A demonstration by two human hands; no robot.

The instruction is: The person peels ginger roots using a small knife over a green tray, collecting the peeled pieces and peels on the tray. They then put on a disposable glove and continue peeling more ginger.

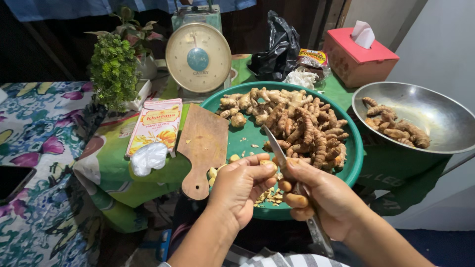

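At lower centre, the left hand [240, 190] pinches a small knobbly yellow-brown root piece [268, 164] against the steel-bladed knife [278, 154] gripped by the right hand [321, 195], while most roots lie unpeeled in the round green plastic tray [232, 143], few in the steel bowl [435, 113] at right.

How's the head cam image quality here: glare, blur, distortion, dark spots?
Head view: glare on the metal bowl inner wall and a soft sheen on the scale dial; wide-angle bending at the edges; top-left background and the area under the table fall dark; left hand, right hand and knife are sharp enough, with no obvious motion blur.
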